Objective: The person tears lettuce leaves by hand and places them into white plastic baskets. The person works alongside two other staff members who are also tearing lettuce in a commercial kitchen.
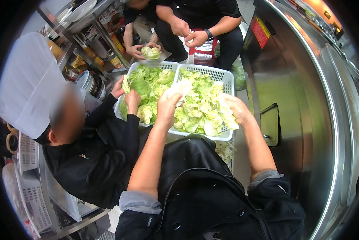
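Note:
Over the right-hand white plastic basket (229, 78), my left hand (169, 106) grips a pale piece of lettuce (181, 89) that looks overexposed. On the basket's right side, my right hand (235, 108) holds a torn lettuce leaf (226, 111) hanging from the fingers. Torn green and pale lettuce leaves (197, 112) are heaped in this basket. Touching it on the left is a second white basket (171, 64), with larger lettuce pieces (142, 87) inside.
At my left, a co-worker in a tall white hat has both hands (133, 100) at the left basket. Two people opposite hold lettuce (151, 53) and a small pale piece. A metal shelf (100, 36) stands at the left, a stainless steel unit (290, 120) at the right; scraps (226, 151) lie below the basket.

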Available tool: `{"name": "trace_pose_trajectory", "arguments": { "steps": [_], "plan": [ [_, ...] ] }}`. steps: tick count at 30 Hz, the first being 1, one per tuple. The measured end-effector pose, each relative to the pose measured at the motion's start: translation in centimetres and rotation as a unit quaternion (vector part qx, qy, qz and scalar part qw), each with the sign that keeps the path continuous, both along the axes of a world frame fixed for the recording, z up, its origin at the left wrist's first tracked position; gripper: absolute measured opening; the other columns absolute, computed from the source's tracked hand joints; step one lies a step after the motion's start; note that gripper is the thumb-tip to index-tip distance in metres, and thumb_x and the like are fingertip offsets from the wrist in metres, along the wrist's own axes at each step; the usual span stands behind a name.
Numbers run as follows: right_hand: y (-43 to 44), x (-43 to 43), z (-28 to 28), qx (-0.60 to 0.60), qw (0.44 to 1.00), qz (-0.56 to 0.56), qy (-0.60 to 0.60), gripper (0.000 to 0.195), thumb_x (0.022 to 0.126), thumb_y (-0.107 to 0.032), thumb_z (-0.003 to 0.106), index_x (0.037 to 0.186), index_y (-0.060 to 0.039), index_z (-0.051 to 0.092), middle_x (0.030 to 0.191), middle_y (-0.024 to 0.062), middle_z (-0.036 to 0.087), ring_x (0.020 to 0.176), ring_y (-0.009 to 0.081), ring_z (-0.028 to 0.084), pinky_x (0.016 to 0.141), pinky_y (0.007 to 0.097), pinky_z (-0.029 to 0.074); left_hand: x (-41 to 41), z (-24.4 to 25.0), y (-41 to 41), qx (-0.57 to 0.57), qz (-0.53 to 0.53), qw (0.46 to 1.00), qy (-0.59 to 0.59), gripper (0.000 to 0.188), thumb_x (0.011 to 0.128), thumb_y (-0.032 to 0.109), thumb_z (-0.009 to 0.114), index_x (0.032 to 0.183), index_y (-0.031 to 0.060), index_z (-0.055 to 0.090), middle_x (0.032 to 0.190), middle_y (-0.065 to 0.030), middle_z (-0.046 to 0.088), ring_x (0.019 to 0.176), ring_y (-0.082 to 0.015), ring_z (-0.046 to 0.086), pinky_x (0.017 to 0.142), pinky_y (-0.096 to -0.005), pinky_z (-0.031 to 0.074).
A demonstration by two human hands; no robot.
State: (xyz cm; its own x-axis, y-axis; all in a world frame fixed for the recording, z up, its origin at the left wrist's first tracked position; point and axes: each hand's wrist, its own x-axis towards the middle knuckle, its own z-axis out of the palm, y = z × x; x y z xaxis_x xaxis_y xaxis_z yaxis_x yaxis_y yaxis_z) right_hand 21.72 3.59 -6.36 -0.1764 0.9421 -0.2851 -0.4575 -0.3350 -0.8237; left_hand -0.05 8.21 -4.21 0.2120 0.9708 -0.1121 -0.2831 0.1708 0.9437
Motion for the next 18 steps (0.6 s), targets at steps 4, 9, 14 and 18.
{"name": "trace_pose_trajectory", "arguments": {
  "steps": [4,9,14,18],
  "plan": [
    [0.0,-0.8,-0.2,-0.004,1.0,-0.013,0.016,0.027,0.078,-0.008,0.046,0.104,0.0011,0.048,0.093,0.0088,0.055,0.079,0.0136,0.055,0.068,0.0242,0.046,1.2,0.3,0.1,0.012,-0.027,1.0,-0.007,0.025,0.075,0.008,0.05,0.098,0.0005,0.049,0.085,-0.0036,0.055,0.067,-0.0096,0.052,0.057,-0.0208,0.042],
    [0.1,-1.4,1.3,0.006,0.999,-0.014,0.029,0.027,0.078,-0.008,0.045,0.103,0.0011,0.049,0.094,0.0084,0.055,0.078,0.0129,0.055,0.068,0.0239,0.045,3.2,2.0,-0.3,-0.002,-0.078,0.996,-0.039,0.031,0.075,0.012,0.053,0.103,0.0012,0.047,0.087,-0.0033,0.054,0.07,-0.0084,0.051,0.058,-0.0204,0.041],
    [0.5,-1.6,1.7,0.027,0.998,0.043,-0.046,0.026,0.079,-0.009,0.044,0.102,0.001,0.05,0.092,0.0078,0.055,0.076,0.0123,0.055,0.066,0.023,0.045,4.8,1.8,0.0,0.052,-0.119,0.99,0.055,0.036,0.073,0.018,0.058,0.103,0.0029,0.045,0.087,-0.0031,0.053,0.072,-0.0078,0.05,0.059,-0.0213,0.041],
    [0.2,-1.2,2.1,0.032,0.999,0.015,-0.025,0.026,0.079,-0.01,0.044,0.102,0.0012,0.049,0.089,0.0075,0.056,0.075,0.0125,0.055,0.066,0.023,0.045,4.1,1.3,0.2,-0.023,-0.049,0.998,-0.036,0.032,0.077,0.019,0.053,0.105,0.0057,0.045,0.092,-0.0029,0.053,0.077,-0.0089,0.051,0.061,-0.0226,0.042]
  ]
}}
